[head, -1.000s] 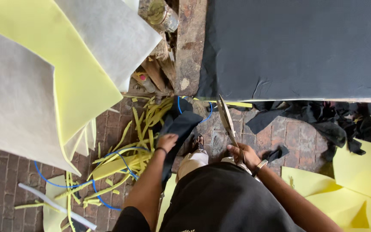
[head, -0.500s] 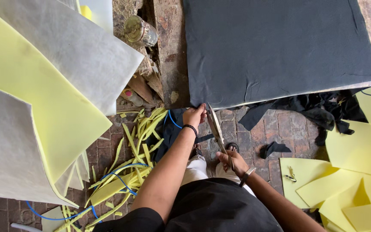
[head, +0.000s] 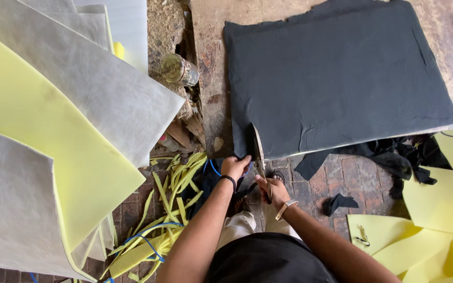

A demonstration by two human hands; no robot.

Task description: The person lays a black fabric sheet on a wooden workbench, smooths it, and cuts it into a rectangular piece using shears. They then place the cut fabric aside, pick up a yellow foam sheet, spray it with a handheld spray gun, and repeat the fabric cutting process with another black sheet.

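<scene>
The right hand [head: 271, 192] grips scissors [head: 258, 152] whose blades point away from the body into the near edge of the dark sheet [head: 336, 78]. The left hand [head: 235, 166] pinches that edge just left of the blades.

A rough cutting workshop: a worn surface [head: 213, 63] carries a dark fabric sheet [head: 336, 78], large yellow foam sheets [head: 43, 136] stack at the left, and yellow offcut strips [head: 176, 183] and black scraps [head: 394, 154] litter the brick floor [head: 342, 175] nearby.
</scene>
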